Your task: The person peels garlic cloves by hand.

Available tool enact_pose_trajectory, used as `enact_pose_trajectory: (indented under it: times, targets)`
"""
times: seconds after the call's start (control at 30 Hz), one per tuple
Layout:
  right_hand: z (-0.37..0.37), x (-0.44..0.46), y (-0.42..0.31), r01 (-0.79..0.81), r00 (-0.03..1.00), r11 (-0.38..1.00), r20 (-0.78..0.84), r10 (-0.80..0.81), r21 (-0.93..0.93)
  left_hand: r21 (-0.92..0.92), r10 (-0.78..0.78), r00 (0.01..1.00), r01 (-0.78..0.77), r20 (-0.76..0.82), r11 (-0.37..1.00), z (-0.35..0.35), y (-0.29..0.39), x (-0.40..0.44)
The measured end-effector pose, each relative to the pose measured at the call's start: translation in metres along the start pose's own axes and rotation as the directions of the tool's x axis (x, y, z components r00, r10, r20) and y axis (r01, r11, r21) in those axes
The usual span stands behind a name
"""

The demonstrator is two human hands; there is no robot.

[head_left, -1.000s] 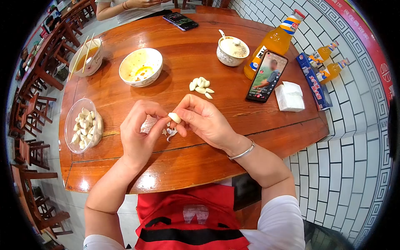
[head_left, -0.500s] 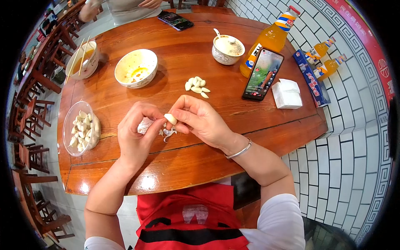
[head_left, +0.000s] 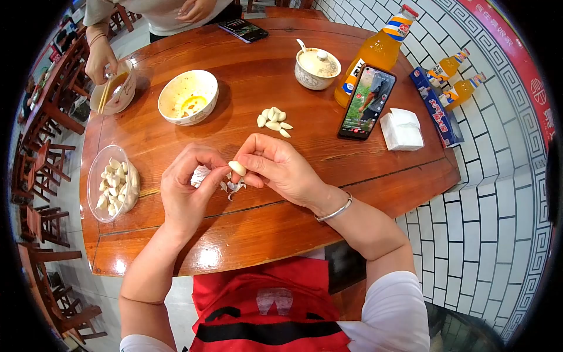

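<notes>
fingers [head_left: 258, 163] curled, garlic clove [head_left: 237, 168] — pinched between

A white-tiled wall [head_left: 469, 229] with dark joints is rising along the right, a grey fret border [head_left: 508, 76] and red band [head_left: 522, 58] curving across it. A brown wooden table [head_left: 281, 229] is filling the middle, its near edge reflecting light. Wooden stools [head_left: 42, 220] are standing on pale floor tiles [head_left: 71, 196] at left.
</notes>
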State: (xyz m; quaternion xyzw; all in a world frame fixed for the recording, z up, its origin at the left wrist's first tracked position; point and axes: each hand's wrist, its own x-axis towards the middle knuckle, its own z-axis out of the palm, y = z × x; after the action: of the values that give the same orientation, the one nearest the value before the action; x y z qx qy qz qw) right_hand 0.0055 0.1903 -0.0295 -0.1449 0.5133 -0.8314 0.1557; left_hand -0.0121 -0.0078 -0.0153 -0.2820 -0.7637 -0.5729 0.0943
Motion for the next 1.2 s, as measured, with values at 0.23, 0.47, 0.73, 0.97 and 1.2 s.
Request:
enact_pose_trajectory:
  times: [0.23, 0.47, 0.73, 0.97, 1.2]
  targets:
    - [0.000, 0.000, 0.000, -0.010, 1.000, 1.000, -0.009, 0.010, 0.011, 0.045, 0.060, 0.998, -0.061, 0.020, 0.997, 0.000, 0.002, 0.002]
    - [0.007, 0.000, -0.006, -0.067, 0.997, 0.996, -0.022, 0.068, 0.062, 0.133, 0.204, 0.979, -0.201, -0.007, 0.971, -0.001, 0.006, 0.003]
    - [0.007, -0.001, -0.007, -0.077, 0.996, 0.995, -0.035, 0.080, 0.063, 0.155, 0.286, 0.958, -0.284, 0.015, 0.946, -0.002, 0.005, 0.003]
    - [0.001, -0.002, -0.010, -0.042, 0.998, 0.978, -0.046, 0.053, 0.203, 0.134, 0.268, 0.963, -0.271, 0.039, 0.953, -0.001, 0.007, 0.002]
    - [-0.006, 0.000, -0.006, -0.025, 1.000, 0.945, -0.007, 0.029, 0.326, 0.088, 0.245, 0.966, -0.251, 0.078, 0.964, 0.000, 0.010, 0.002]
